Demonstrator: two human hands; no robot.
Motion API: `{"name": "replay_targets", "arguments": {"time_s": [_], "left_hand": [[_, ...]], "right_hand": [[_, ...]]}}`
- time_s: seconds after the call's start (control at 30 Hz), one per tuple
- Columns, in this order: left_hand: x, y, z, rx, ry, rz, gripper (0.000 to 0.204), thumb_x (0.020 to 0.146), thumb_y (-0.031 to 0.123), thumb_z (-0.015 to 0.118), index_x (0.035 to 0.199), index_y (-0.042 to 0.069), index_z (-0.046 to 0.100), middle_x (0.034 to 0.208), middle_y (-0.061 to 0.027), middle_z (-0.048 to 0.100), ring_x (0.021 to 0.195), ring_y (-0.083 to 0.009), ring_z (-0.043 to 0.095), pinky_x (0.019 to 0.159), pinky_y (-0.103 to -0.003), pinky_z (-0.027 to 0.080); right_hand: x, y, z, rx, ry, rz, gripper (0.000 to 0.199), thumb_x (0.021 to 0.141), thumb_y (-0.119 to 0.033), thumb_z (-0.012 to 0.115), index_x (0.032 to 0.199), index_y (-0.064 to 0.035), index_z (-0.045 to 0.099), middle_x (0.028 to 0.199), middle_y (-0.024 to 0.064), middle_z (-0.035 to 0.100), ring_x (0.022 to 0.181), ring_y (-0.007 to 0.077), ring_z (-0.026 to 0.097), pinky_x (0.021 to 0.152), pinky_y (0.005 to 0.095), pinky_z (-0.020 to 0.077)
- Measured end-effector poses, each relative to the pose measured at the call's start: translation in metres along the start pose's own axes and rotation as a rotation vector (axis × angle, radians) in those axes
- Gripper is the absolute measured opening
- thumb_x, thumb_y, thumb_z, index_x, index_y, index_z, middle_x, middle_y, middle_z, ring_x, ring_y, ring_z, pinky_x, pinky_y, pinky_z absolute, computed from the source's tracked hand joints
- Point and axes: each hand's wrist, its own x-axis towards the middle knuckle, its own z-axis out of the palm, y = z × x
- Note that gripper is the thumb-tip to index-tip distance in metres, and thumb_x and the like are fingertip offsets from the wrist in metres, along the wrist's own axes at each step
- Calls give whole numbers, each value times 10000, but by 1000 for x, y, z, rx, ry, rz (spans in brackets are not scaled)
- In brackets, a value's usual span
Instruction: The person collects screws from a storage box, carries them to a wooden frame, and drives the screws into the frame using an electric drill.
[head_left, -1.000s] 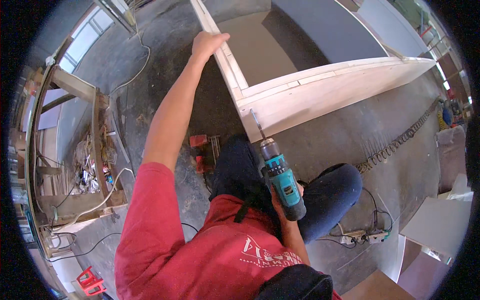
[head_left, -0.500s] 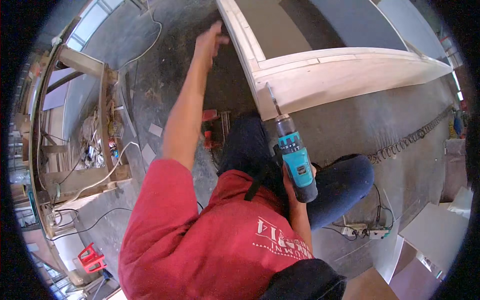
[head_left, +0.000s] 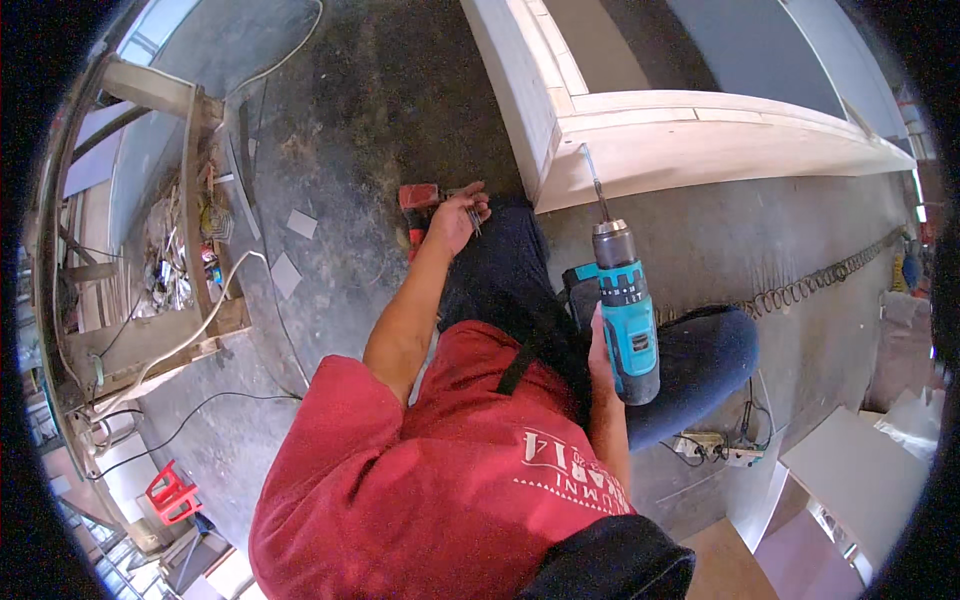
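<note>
My right hand grips a teal and black cordless drill, mostly hidden behind its body. A long bit points away from me, its tip close to the pale wooden frame; whether it touches cannot be told. Beside my bent knee, my left hand is low with curled fingers, right next to a red power tool on the floor. Thin dark metal shows at those fingers, but I cannot make out whether it is loose pieces or part of the tool.
A coiled air hose runs along the floor at right. Power strips with plugged cables lie beyond my knee. At left stand a timber structure with scraps inside and a red plastic stool. Loose boards lie at lower right.
My left hand has come back toward me from beside the frame, down to the red tool. The drill and frame appear shifted slightly right and up in the view.
</note>
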Motion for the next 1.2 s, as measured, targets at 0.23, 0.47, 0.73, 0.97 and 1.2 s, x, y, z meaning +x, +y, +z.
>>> {"name": "replay_targets", "arguments": {"time_s": [0.23, 0.47, 0.73, 0.97, 1.2], "left_hand": [[-7, -17, 17, 571, 28, 208, 370, 863, 56, 485, 1212, -29, 572, 849, -65, 634, 727, -138, 554, 684, -275, 450], [-24, -4, 81, 733, 8, -120, 326, 848, 78, 487, 1139, -5, 608, 683, 8, 520, 503, -60, 400, 433, -220, 301], [-32, -3, 67, -147, 110, -257, 231, 917, 93, 506, 1101, -9, 601, 783, -42, 590, 617, -118, 520, 533, -257, 432], [-51, 36, -118, -144, 193, -102, 211, 925, 118, 492, 1055, -2, 607, 761, -42, 584, 609, -140, 546, 528, -300, 453], [-83, 27, -274, 59, 770, 39, 155, 874, 151, 526, 920, 22, 600, 640, -76, 553, 552, -212, 540, 515, -351, 463]], "right_hand": [[17, -21, -9, -31, -29, 0, 302, 666, -201, 802, 854, -86, 596, 748, 85, 619, 647, 290, 620, 624, 373, 501], [25, -12, -8, 338, -22, 102, 325, 671, -194, 754, 949, -84, 625, 800, 115, 638, 702, 323, 639, 638, 379, 520], [15, -15, -11, 361, -5, 154, 243, 694, -118, 739, 902, -61, 627, 743, 96, 640, 645, 251, 629, 608, 343, 506], [-15, 12, 3, -32, -69, 88, 359, 793, -306, 778, 999, -44, 641, 912, 141, 646, 799, 297, 616, 789, 395, 494], [4, -8, -3, 229, -127, 397, 396, 866, -343, 710, 1050, 1, 646, 933, 183, 670, 845, 370, 641, 760, 426, 515]]}}
